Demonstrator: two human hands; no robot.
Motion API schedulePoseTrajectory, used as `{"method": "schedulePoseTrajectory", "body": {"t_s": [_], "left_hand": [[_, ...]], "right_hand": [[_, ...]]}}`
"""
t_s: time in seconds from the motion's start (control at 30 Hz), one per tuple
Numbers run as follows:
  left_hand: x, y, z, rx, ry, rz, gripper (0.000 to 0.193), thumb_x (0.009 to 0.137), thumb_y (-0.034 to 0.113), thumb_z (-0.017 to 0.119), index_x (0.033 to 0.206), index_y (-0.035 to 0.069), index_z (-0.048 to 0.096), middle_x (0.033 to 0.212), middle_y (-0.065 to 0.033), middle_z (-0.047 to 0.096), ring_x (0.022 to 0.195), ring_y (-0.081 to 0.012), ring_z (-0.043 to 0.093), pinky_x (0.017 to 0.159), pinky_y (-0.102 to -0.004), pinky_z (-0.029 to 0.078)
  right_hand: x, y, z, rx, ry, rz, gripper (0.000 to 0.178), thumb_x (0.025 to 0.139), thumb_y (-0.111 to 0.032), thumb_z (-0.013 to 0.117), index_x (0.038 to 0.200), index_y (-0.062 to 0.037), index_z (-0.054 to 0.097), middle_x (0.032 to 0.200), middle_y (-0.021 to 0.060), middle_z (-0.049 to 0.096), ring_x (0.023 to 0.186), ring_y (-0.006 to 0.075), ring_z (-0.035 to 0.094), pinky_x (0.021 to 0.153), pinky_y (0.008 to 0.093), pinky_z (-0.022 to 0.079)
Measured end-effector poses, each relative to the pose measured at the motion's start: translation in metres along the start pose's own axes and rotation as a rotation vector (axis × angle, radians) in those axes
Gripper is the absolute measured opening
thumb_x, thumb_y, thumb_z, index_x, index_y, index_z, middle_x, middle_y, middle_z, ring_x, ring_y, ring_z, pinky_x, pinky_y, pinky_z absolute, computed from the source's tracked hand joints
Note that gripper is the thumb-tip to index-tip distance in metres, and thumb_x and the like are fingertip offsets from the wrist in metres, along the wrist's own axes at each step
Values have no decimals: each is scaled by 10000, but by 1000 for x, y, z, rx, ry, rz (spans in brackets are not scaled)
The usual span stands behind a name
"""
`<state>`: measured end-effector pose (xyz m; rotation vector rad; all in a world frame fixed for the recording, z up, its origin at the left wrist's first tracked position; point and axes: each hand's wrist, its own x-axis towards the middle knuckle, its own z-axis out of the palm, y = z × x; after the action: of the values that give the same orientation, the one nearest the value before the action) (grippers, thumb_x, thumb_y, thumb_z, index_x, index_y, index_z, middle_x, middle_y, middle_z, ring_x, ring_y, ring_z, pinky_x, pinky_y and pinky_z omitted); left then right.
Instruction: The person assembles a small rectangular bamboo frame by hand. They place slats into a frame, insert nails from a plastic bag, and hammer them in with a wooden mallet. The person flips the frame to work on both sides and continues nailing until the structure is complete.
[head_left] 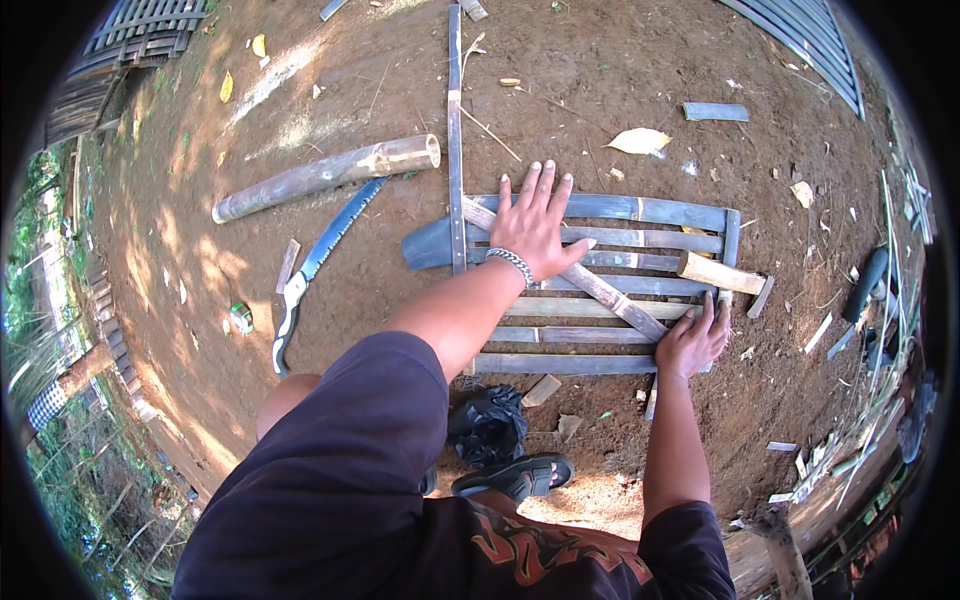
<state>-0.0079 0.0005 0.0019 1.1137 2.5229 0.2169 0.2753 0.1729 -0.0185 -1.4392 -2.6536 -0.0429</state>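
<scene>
"Start with the broadest."

"Brown earth (590, 60), crumbly, flecked with sun at left. On top, right of centre, a slatted bamboo panel (580, 307): long flat strips, slightly bowed, grey-blue to straw-pale, ringed with nodes."

"And next?"

"Far left of the panel, a bamboo pole (325, 182), round, mottled, hollow at the cut end. Across the panel's left side, a narrow dark strip (456, 140), straight, reaching far."

"Over the slats?"

"A slanting strip (615, 302), pale and flat, from far left to near right. Out left, a curved saw (315, 258) with metal teeth."

"And the hands?"

"Left hand (535, 228): open, fingers spread, palm down over slanting strip and slats. Right hand (695, 340): fingers laid at the panel's near right corner, beside the strip's end; cannot tell whether gripping."

"Anything smaller?"

"Just beyond, on the panel's right side, a wooden-handled tool (720, 273), smooth and blond. Far right, a dry leaf (640, 141), pale yellow, pointed."
</scene>
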Motion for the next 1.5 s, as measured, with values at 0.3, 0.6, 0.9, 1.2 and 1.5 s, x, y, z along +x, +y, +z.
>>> {"method": "schedulePoseTrajectory", "body": {"t_s": [0.3, 0.6, 0.9, 1.2, 1.5], "left_hand": [[0, 1, -3, -1, -13, -2, 976, 888, 661, 608, 1630, 105, 304, 1706, -177, 236, 1592, -325, 190, 1269, -624, 112], [-1, 2, -1, 17, -11, 4, 970, 901, 684, 578, 1631, 108, 300, 1709, -180, 225, 1595, -321, 180, 1267, -630, 122], [-6, -3, -5, 4, -36, -12, 980, 900, 671, 586, 1641, 106, 279, 1711, -183, 223, 1595, -323, 183, 1273, -617, 113], [1, 7, 6, 168, -41, 15, 997, 931, 740, 479, 1659, 103, 235, 1734, -169, 173, 1614, -307, 127, 1286, -578, 92], [2, 10, 13, 182, 87, 44, 944, 918, 646, 600, 1636, 109, 306, 1698, -187, 275, 1592, -327, 210, 1269, -593, 150]], "right_hand": [[0, -1, 1, 11, 1, 13, 439, 1043, -308, 528, 1469, -211, 563, 1566, 118, 461, 1454, 342, 396, 1210, 500, 274], [0, 1, 0, 36, 10, 14, 447, 1041, -314, 529, 1477, -218, 556, 1578, 107, 452, 1462, 342, 388, 1215, 503, 262], [-3, -4, -1, 38, -5, -1, 454, 1044, -316, 519, 1486, -215, 543, 1565, 113, 460, 1462, 344, 387, 1211, 507, 265], [-1, -4, -8, 58, -42, 57, 488, 968, -222, 631, 1453, -215, 574, 1534, 146, 492, 1457, 357, 379, 1214, 526, 249], [5, -6, -15, 119, -120, 123, 494, 1006, -284, 551, 1497, -266, 503, 1587, 109, 398, 1507, 331, 313, 1255, 556, 167]]}}
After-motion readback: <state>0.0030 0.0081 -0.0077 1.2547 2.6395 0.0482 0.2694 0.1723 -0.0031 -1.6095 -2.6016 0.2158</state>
